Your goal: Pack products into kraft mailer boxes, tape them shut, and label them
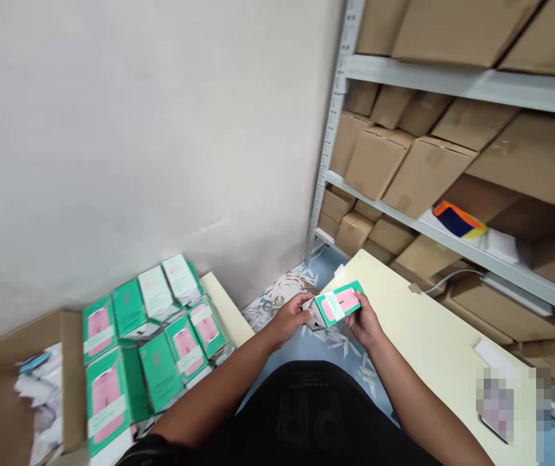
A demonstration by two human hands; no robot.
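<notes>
Held box [339,305] between left hand [288,320] and right hand [367,321], over the gap between left table [229,307] and right table [427,349]; strips [287,285] on floor [328,262] below. Boxes [161,366] in rows on left table, open carton [72,382] left of them. Blurred item, maybe a phone [495,414], on right table's near end. Rack [452,79] with cartons [379,162] right of that.

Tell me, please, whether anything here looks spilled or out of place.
Yes: white strips lie scattered over the blue floor, heaped near the wall, with more visible below the held green-and-pink box. They look odd because they lie loose like litter, while brown cartons sit on shelves.
</notes>
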